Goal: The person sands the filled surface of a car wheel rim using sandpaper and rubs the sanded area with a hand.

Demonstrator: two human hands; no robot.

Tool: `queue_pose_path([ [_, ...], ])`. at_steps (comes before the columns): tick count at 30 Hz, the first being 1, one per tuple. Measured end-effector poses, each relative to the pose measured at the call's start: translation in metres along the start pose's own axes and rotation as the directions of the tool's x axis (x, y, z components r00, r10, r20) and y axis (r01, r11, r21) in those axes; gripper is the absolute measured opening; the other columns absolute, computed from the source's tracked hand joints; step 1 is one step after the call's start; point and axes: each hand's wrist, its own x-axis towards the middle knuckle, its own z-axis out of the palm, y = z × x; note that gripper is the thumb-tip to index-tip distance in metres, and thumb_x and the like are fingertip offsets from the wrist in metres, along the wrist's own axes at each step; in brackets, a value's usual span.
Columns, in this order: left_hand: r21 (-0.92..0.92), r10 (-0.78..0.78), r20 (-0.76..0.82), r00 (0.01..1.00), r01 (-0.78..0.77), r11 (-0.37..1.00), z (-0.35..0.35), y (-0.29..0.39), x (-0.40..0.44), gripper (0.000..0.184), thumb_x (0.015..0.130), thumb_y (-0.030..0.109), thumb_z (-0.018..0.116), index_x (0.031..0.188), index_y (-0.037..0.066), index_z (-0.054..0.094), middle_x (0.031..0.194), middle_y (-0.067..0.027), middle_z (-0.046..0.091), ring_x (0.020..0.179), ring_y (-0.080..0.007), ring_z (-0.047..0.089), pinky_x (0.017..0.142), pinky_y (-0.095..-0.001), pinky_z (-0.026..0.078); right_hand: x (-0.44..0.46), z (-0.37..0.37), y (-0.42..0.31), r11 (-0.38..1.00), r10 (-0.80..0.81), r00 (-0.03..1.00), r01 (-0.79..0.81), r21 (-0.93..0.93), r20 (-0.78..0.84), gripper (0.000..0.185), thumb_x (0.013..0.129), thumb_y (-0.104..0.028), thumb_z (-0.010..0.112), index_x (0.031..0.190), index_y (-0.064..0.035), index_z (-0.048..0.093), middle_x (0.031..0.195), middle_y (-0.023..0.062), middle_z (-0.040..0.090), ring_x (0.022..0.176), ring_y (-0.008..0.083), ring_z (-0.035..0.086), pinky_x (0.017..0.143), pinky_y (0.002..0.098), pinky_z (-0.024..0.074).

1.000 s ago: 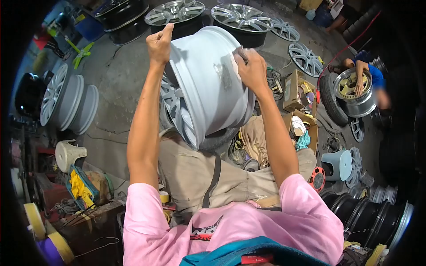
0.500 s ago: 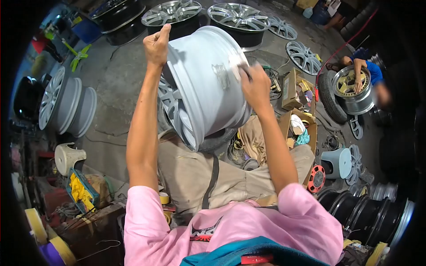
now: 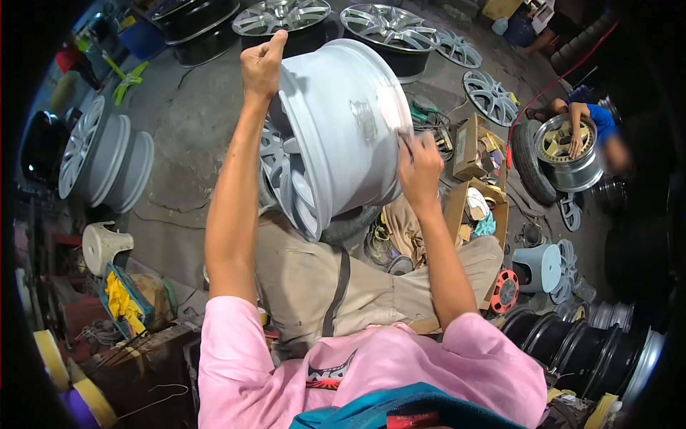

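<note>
A grey-primed wheel rim [image 3: 339,143] lies tilted over my lap, its spoked face [image 3: 286,157] turned to the left. My left hand [image 3: 262,68] is closed at the rim's upper left edge, thumb sticking up. On the right, my right hand [image 3: 420,168] is closed in a pinch near the barrel's edge. Something small and dark shows at its fingertips, too unclear to name. Just above those fingers, a white patch [image 3: 392,109] covers part of the barrel's edge. A rough, silvery bare patch [image 3: 364,120] sits beside it.
Boxes [image 3: 471,146] of sanding discs and odds and ends stand to the right. More wheels [image 3: 389,32] lie at the back, and grey rims [image 3: 114,164] stand at left. A co-worker in a blue shirt [image 3: 604,118] leans over a gold-centred wheel [image 3: 567,146]. A blue stool [image 3: 539,268] stands nearby.
My right hand has slid down along the barrel's edge, uncovering more of the white patch. The rim and my left hand have shifted slightly to the right in view.
</note>
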Motion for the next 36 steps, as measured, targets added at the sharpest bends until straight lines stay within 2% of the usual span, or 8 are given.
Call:
queue_pose_path([
  [2, -0.014, 0.024, 0.018, 1.0, -0.024, 1.0, 0.004, 0.006, -0.001, 0.061, 0.099, 0.034, 0.07, 0.052, 0.012, 0.037, 0.056, 0.0115, 0.033, 0.054, -0.0032, 0.026, 0.05, -0.0306, 0.018, -0.009, -0.003, 0.003, 0.995, 0.098, 0.995, -0.098, -0.005, 0.024, 0.017, 0.092, -0.01, 0.067, 0.106, -0.0042, 0.075, 0.085, 0.0162, 0.057, 0.079, 0.0377, 0.063, 0.07, 0.0473, 0.0498],
  [9, 0.023, 0.012, 0.012, 1.0, -0.012, 1.0, -0.002, 0.005, 0.003, 0.062, 0.1, 0.034, 0.07, 0.052, 0.012, 0.036, 0.056, 0.0107, 0.033, 0.054, -0.0036, 0.026, 0.05, -0.0308, 0.018, 0.12, 0.034, 0.004, 0.982, -0.166, 0.976, 0.176, -0.062, 0.138, 0.018, 0.092, -0.017, 0.067, 0.102, -0.0052, 0.075, 0.09, 0.0184, 0.06, 0.085, 0.0411, 0.064, 0.074, 0.051, 0.05],
  [14, 0.055, -0.021, -0.004, 1.0, 0.021, 0.998, -0.001, 0.008, 0.004, 0.062, 0.099, 0.035, 0.07, 0.053, 0.012, 0.037, 0.056, 0.0105, 0.033, 0.054, -0.0038, 0.027, 0.05, -0.0307, 0.019, 0.032, -0.01, 0.006, 0.997, -0.054, 0.993, 0.048, 0.055, 0.105, 0.019, 0.094, -0.017, 0.066, 0.107, -0.0065, 0.076, 0.09, 0.0168, 0.058, 0.087, 0.0391, 0.064, 0.073, 0.0482, 0.0496],
  [19, 0.062, 0.001, -0.03, 1.0, 0.001, 0.998, 0.001, 0.002, 0.002, 0.062, 0.099, 0.035, 0.069, 0.052, 0.009, 0.038, 0.055, 0.0101, 0.034, 0.054, -0.004, 0.029, 0.05, -0.0309, 0.021, -0.048, -0.065, 0.018, 0.982, 0.122, 0.946, -0.16, 0.104, 0.3, 0.012, 0.09, -0.01, 0.072, 0.1, -0.0039, 0.076, 0.087, 0.0143, 0.058, 0.079, 0.0351, 0.062, 0.071, 0.0446, 0.048],
  [23, 0.083, -0.016, -0.004, 1.0, 0.016, 0.996, -0.005, 0.002, 0.003, 0.062, 0.099, 0.036, 0.069, 0.052, 0.008, 0.04, 0.055, 0.01, 0.035, 0.054, -0.0047, 0.03, 0.05, -0.0309, 0.021, -0.011, -0.071, -0.007, 0.955, 0.023, 0.95, -0.113, 0.274, 0.31, 0.016, 0.087, -0.01, 0.07, 0.1, -0.0036, 0.077, 0.114, 0.0134, 0.067, 0.087, 0.0313, 0.069, 0.077, 0.0386, 0.0548],
  [24, 0.067, -0.008, -0.004, 1.0, 0.008, 0.998, -0.004, 0.003, 0.003, 0.062, 0.099, 0.037, 0.069, 0.052, 0.009, 0.04, 0.056, 0.0098, 0.035, 0.054, -0.0048, 0.03, 0.05, -0.0308, 0.021, -0.005, -0.067, -0.007, 0.966, -0.012, 0.931, -0.082, 0.244, 0.364, 0.017, 0.083, -0.01, 0.069, 0.096, -0.0034, 0.078, 0.136, 0.0118, 0.064, 0.089, 0.0307, 0.072, 0.08, 0.0373, 0.0569],
  [28, 0.052, -0.027, 0.0, 1.0, 0.027, 0.998, -0.004, 0.001, 0.003, 0.06, 0.099, 0.035, 0.069, 0.053, 0.009, 0.042, 0.057, 0.0101, 0.036, 0.054, -0.0042, 0.03, 0.051, -0.0298, 0.021, -0.002, -0.051, -0.012, 0.996, 0.009, 0.891, -0.05, 0.079, 0.454, 0.018, 0.073, -0.015, 0.071, 0.083, -0.0017, 0.077, 0.155, 0.0078, 0.053, 0.083, 0.0328, 0.073, 0.078, 0.0405, 0.0573],
  [36, -0.022, -0.024, 0.006, 1.0, 0.024, 0.999, -0.001, 0.003, 0.003, 0.058, 0.1, 0.032, 0.069, 0.053, 0.012, 0.041, 0.058, 0.0108, 0.037, 0.055, -0.0028, 0.029, 0.051, -0.0292, 0.02, 0.089, -0.018, -0.007, 0.991, -0.084, 0.831, 0.127, -0.04, 0.551, 0.028, 0.067, -0.025, 0.073, 0.083, -0.0037, 0.079, 0.159, 0.0074, 0.05, 0.092, 0.0366, 0.073, 0.087, 0.0426, 0.0575],
])
